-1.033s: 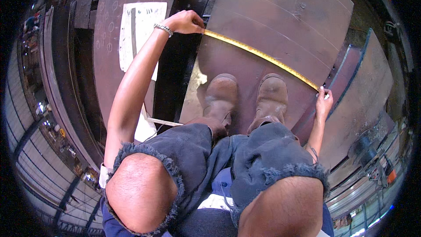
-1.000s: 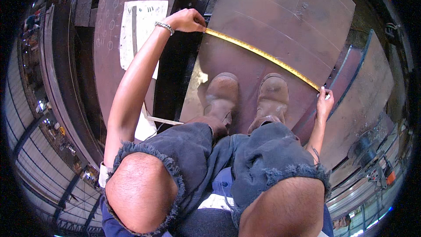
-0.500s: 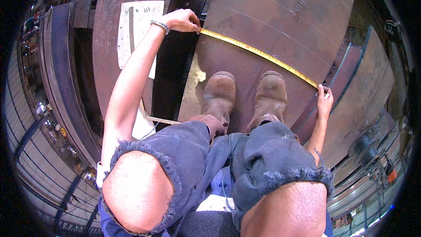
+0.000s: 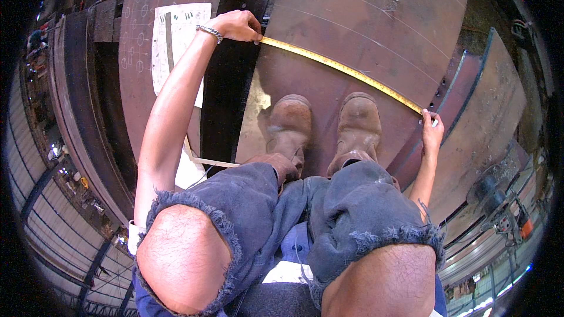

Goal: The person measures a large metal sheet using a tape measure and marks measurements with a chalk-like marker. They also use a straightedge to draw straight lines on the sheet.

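Across the steel plate (image 4: 352, 17), both hands' fingers stay clamped on the tape measure (image 4: 343, 70), barely shifted

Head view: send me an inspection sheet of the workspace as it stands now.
Surface: rusty brown steel plate with faint scribed lines; the person crouches on it in brown boots.
Job's things: yellow tape measure stretched flat across the plate, from edge to edge.
Clutter: white paper sheet on a neighbouring plate marked with chalk circles.
Hands: left hand pins one tape end at the plate's left edge; right hand holds the other end at the right edge.
Cables: nothing seen near the hands.
Surroundings: stacked steel sections, machinery at lower right.
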A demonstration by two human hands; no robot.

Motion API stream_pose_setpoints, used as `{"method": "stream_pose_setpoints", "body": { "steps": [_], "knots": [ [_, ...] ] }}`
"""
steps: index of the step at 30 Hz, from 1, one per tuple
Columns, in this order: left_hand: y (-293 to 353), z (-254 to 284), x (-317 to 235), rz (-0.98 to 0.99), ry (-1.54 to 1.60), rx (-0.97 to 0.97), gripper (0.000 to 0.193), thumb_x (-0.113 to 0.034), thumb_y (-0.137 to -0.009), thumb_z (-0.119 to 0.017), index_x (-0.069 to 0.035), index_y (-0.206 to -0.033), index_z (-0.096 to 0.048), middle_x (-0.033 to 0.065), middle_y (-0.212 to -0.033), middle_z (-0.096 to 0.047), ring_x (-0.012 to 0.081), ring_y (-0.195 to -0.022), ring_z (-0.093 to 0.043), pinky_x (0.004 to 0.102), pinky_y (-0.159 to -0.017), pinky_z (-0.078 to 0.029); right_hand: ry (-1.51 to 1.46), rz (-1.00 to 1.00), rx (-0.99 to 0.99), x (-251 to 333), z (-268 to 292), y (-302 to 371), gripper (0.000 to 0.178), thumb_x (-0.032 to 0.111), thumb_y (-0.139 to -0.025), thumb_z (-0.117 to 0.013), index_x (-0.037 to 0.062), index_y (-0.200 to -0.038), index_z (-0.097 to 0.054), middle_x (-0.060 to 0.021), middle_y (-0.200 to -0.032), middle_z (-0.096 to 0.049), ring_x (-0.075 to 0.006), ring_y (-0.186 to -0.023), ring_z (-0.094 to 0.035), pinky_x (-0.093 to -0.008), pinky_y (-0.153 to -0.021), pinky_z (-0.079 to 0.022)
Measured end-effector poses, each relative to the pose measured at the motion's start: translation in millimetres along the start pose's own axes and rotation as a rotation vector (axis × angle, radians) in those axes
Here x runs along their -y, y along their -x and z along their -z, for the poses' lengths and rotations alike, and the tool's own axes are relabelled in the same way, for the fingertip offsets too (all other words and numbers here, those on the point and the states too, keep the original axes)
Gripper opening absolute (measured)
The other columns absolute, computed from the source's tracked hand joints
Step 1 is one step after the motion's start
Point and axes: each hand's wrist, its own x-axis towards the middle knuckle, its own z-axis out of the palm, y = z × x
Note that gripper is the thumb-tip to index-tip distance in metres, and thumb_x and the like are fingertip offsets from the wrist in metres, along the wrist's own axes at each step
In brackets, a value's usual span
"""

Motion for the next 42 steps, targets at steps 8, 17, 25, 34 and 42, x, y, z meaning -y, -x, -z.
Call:
{"method": "stream_pose_setpoints", "body": {
  "steps": [8,17,25,34,42],
  "knots": [
    [3,3,-3,0.035,0.001,0.018,0.031,-0.04,-0.084,-0.069,-0.014,-0.1,-0.077,0.0074,-0.092,-0.075,0.0242,-0.088,-0.069,0.0381,-0.082,-0.052,0.049,0.012,-0.016,0,-3,0,0.029,0.031,-0.093,-0.068,0.0029,-0.087,-0.065,-0.0003,-0.071,-0.062,-0.0087,-0.066,-0.054,-0.0259,-0.062,-0.042],
    [0,1,0,0.058,0.011,0.031,0.032,-0.041,-0.085,-0.068,-0.013,-0.098,-0.077,0.0052,-0.087,-0.074,0.0196,-0.084,-0.068,0.0357,-0.078,-0.051,0.08,-0.006,-0.021,7,-2,4,0.031,0.034,-0.091,-0.069,0.0033,-0.088,-0.065,-0.0024,-0.07,-0.063,-0.0105,-0.067,-0.057,-0.0282,-0.064,-0.046],
    [0,6,-5,0.088,0.086,0.087,0.033,-0.039,-0.084,-0.07,-0.009,-0.096,-0.076,0.003,-0.084,-0.073,0.0155,-0.079,-0.068,0.0323,-0.073,-0.052,0.4,0.218,-0.241,51,6,22,0.025,0.03,-0.089,-0.069,0.0058,-0.091,-0.065,-0.0111,-0.073,-0.068,-0.0232,-0.07,-0.068,-0.0361,-0.068,-0.051],
    [-1,5,2,0.088,0.103,0.093,0.031,-0.036,-0.083,-0.069,-0.008,-0.096,-0.077,0.0051,-0.083,-0.074,0.0159,-0.077,-0.068,0.0328,-0.073,-0.054,0.452,0.297,-0.005,101,6,47,0.022,0.024,-0.091,-0.067,0.0028,-0.096,-0.063,-0.0179,-0.083,-0.069,-0.0261,-0.076,-0.069,-0.0378,-0.072,-0.051],
    [-5,3,1,0.104,0.173,0.148,0.028,-0.033,-0.084,-0.069,-0.008,-0.095,-0.076,0.0035,-0.083,-0.072,0.0159,-0.074,-0.066,0.0307,-0.067,-0.053,0.461,0.307,0.105,97,7,49,0.025,0.025,-0.093,-0.066,0.002,-0.101,-0.062,-0.0158,-0.082,-0.067,-0.0196,-0.076,-0.064,-0.0349,-0.073,-0.05]
  ]
}}
